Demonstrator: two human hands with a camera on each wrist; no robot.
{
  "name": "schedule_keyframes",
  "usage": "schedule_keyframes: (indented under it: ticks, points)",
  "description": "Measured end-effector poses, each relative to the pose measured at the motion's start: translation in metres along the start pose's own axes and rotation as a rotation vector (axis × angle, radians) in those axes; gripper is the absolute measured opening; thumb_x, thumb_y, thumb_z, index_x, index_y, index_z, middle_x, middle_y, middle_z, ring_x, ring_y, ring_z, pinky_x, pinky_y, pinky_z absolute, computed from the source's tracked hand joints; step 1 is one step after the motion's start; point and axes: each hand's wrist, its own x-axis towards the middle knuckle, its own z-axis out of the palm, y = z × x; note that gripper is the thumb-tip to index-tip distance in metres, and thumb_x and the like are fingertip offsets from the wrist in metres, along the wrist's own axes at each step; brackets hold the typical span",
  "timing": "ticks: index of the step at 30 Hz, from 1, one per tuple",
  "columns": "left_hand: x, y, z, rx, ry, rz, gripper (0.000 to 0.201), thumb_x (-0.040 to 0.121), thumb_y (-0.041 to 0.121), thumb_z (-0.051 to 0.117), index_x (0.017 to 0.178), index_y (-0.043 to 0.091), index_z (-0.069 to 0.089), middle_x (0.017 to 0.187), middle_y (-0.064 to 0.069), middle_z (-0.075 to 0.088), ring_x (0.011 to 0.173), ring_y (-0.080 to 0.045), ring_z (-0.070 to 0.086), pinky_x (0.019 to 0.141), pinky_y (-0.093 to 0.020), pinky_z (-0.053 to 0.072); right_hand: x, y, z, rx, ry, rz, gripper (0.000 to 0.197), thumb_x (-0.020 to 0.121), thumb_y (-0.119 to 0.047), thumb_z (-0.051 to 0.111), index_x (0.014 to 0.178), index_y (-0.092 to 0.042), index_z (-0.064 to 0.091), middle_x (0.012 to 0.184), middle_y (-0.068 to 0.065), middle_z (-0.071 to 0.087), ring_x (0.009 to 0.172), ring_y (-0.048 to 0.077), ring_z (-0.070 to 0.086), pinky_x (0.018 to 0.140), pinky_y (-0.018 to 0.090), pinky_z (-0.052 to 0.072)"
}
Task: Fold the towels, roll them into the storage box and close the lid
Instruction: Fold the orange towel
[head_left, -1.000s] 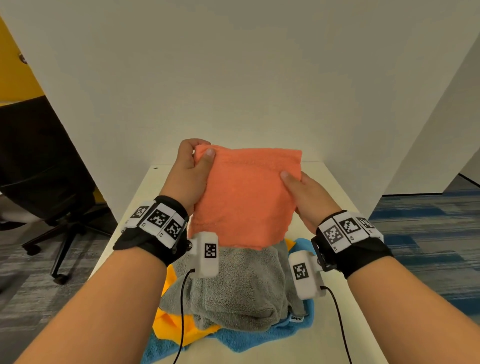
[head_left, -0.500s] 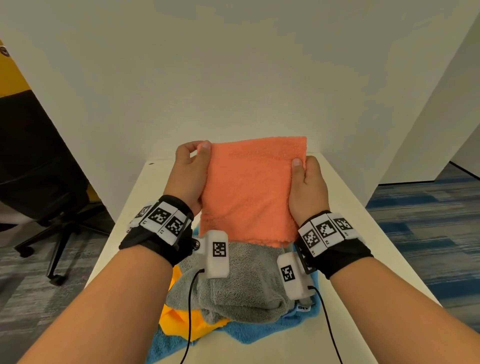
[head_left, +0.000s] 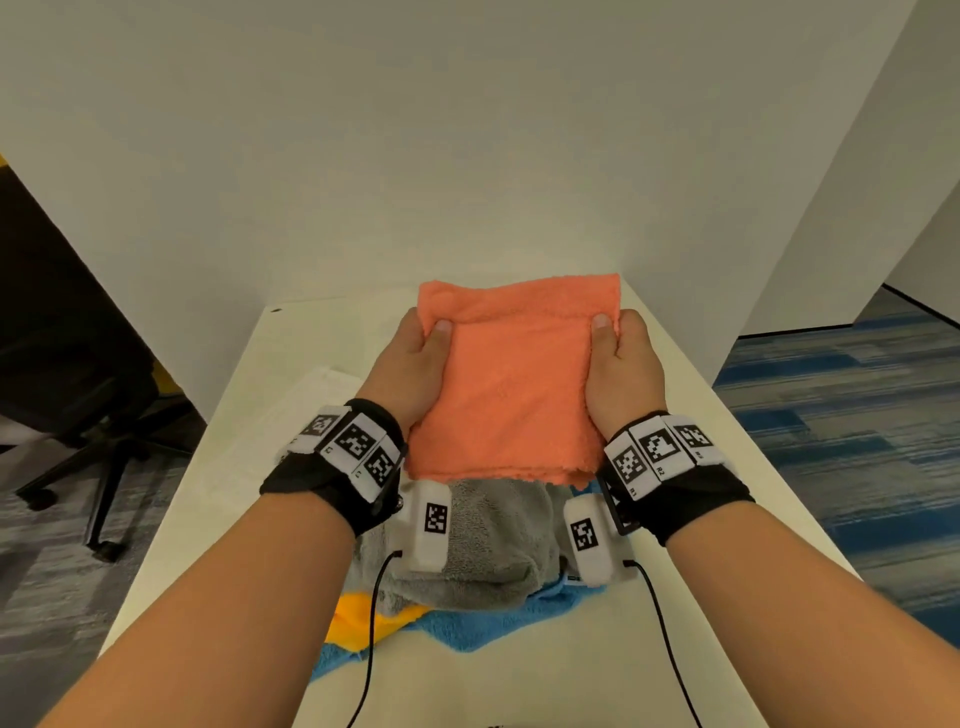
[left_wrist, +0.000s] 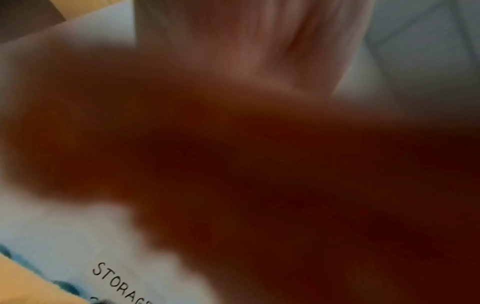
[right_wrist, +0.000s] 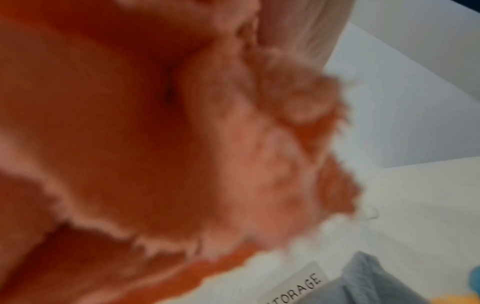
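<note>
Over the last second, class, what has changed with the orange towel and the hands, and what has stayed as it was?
The orange towel has come lower toward the table. The right hand shifted its grip from the towel's face to its right edge, thumb near the top corner; the left hand kept its pinch on the left edge. The grey towel, yellow towel and blue towel stayed piled beneath.

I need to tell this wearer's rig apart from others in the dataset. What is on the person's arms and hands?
Both forearms are bare, with no sleeves or gloves. Each wrist carries a black strap topped with white blocks printed with black square fiducial markers. A white rectangular camera module, also marker-tagged, hangs under each wrist, and a thin black cable trails from each.
</note>
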Motion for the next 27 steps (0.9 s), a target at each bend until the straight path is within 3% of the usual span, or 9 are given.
schedule_keyframes:
  ticks: [4,6,8,11,14,19,21,23,27]
  points:
    - [-0.005,0.002,0.029,0.147,0.053,-0.010,0.026,0.103,0.036,0.032,0.120,0.026,0.048,0.098,0.015,0.054,0.096,-0.012,0.052,0.085,-0.029,0.037,0.004,0.023,-0.021,-0.049,-0.025,0.049,0.027,0.104,-0.032,0.031,0.093,-0.012,0.044,0.073,-0.006,0.048,0.063,0.006,0.045,0.054,0.025,0.031]
    - [-0.004,0.002,0.044,0.202,0.073,-0.027,0.029,0.103,0.035,0.031,0.115,0.017,0.050,0.094,0.010,0.055,0.094,-0.016,0.053,0.082,-0.031,0.038,0.006,0.035,-0.032,-0.079,-0.041,0.083,0.026,0.104,-0.033,0.031,0.094,-0.012,0.044,0.074,-0.005,0.048,0.064,0.006,0.045,0.053,0.026,0.029]
    - [-0.002,0.001,0.060,0.226,0.078,-0.066,0.033,0.103,0.035,0.031,0.114,0.012,0.052,0.098,0.002,0.058,0.094,-0.020,0.055,0.082,-0.033,0.041,0.011,0.049,-0.043,-0.110,-0.067,0.117,0.027,0.104,-0.033,0.031,0.095,-0.011,0.044,0.073,-0.004,0.048,0.063,0.008,0.045,0.052,0.024,0.028]
    - [0.000,-0.007,0.083,0.245,0.073,-0.122,0.033,0.103,0.034,0.032,0.112,0.009,0.052,0.108,-0.006,0.060,0.101,-0.025,0.055,0.089,-0.036,0.042,0.016,0.067,-0.055,-0.162,-0.107,0.165,0.031,0.104,-0.033,0.031,0.099,-0.007,0.046,0.073,-0.003,0.047,0.068,0.016,0.046,0.058,0.031,0.027]
    - [-0.003,-0.013,0.114,0.311,0.049,-0.191,0.030,0.104,0.033,0.031,0.106,0.009,0.049,0.105,-0.008,0.056,0.096,-0.022,0.050,0.079,-0.029,0.033,0.022,0.091,-0.072,-0.215,-0.150,0.220,0.034,0.104,-0.033,0.030,0.104,-0.004,0.047,0.078,0.000,0.049,0.072,0.019,0.046,0.063,0.030,0.028]
    - [-0.009,-0.023,0.159,0.354,-0.067,-0.353,0.039,0.104,0.034,0.029,0.124,0.005,0.045,0.123,-0.016,0.055,0.102,-0.026,0.050,0.081,-0.028,0.033,0.026,0.133,-0.095,-0.341,-0.225,0.308,0.036,0.104,-0.033,0.029,0.110,-0.003,0.048,0.090,0.007,0.051,0.079,0.024,0.046,0.067,0.030,0.030]
    - [-0.010,-0.028,0.177,0.367,-0.113,-0.431,0.045,0.104,0.035,0.028,0.137,0.007,0.038,0.134,-0.018,0.050,0.119,-0.032,0.050,0.092,-0.032,0.036,0.026,0.151,-0.104,-0.386,-0.247,0.349,0.037,0.104,-0.033,0.029,0.112,-0.002,0.048,0.093,0.010,0.053,0.080,0.024,0.046,0.068,0.030,0.030]
    - [-0.009,-0.038,0.194,0.353,-0.153,-0.500,0.049,0.103,0.038,0.030,0.144,0.010,0.033,0.137,-0.018,0.049,0.123,-0.035,0.049,0.101,-0.035,0.037,0.027,0.166,-0.114,-0.418,-0.264,0.392,0.039,0.104,-0.034,0.030,0.114,-0.002,0.049,0.101,0.014,0.057,0.081,0.024,0.046,0.070,0.030,0.031]
    - [-0.008,-0.061,0.217,0.206,-0.274,-0.654,0.044,0.090,0.043,0.045,0.123,0.013,0.046,0.125,-0.016,0.056,0.111,-0.037,0.056,0.096,-0.053,0.048,0.034,0.182,-0.128,-0.466,-0.319,0.480,0.042,0.103,-0.037,0.031,0.121,-0.004,0.049,0.114,0.016,0.059,0.085,0.024,0.046,0.074,0.029,0.033]
